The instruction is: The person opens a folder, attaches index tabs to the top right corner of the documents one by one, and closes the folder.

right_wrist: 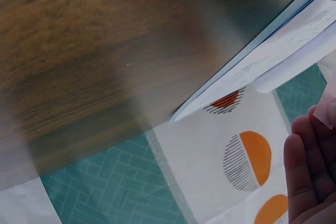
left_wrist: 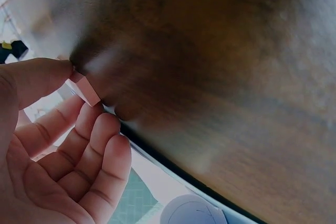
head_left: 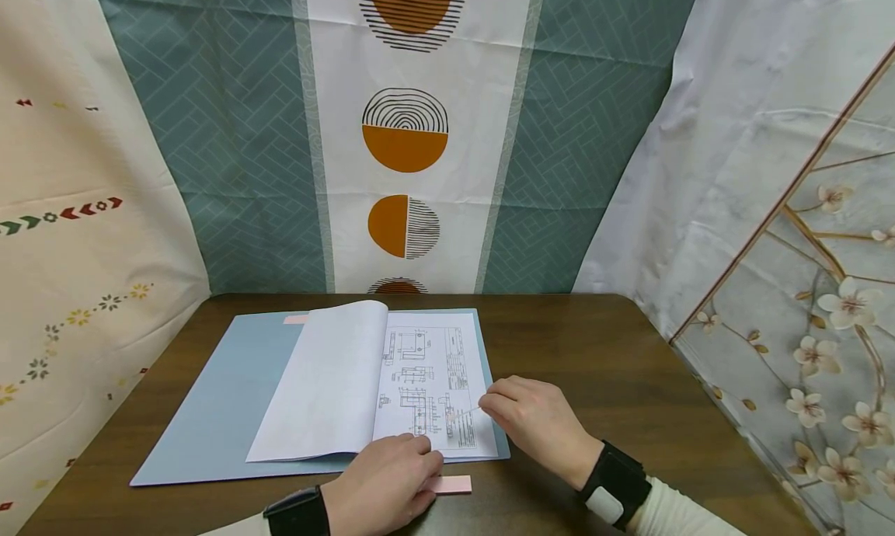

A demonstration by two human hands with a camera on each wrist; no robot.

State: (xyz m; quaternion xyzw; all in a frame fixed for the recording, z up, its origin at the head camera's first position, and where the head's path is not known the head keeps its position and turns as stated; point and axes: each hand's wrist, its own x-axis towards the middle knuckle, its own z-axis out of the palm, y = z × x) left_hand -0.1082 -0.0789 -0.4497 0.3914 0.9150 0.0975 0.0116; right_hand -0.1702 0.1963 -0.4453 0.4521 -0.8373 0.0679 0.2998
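A blue folder (head_left: pixel 210 412) lies spread on the table, with a white page (head_left: pixel 322 381) turned over to the left. On the page at right (head_left: pixel 437 349) are printed technical drawings. By the folder's front edge my left hand (head_left: pixel 388 478) pinches a pad of pink sticky notes (left_wrist: pixel 86 90) between thumb and fingers; its end (head_left: pixel 450 485) sticks out to the right. My right hand (head_left: pixel 534 419), over the right edge of the drawing page, pinches a single pale pink sticky note (right_wrist: pixel 326 107). In the head view that note is seen nearly edge-on.
Another pink strip (head_left: pixel 295 319) shows at the folder's upper left, beside the turned page. The brown wooden table (head_left: pixel 594 357) extends to the right of the folder. Patterned cloths hang behind the table (head_left: pixel 412 233) and at both sides.
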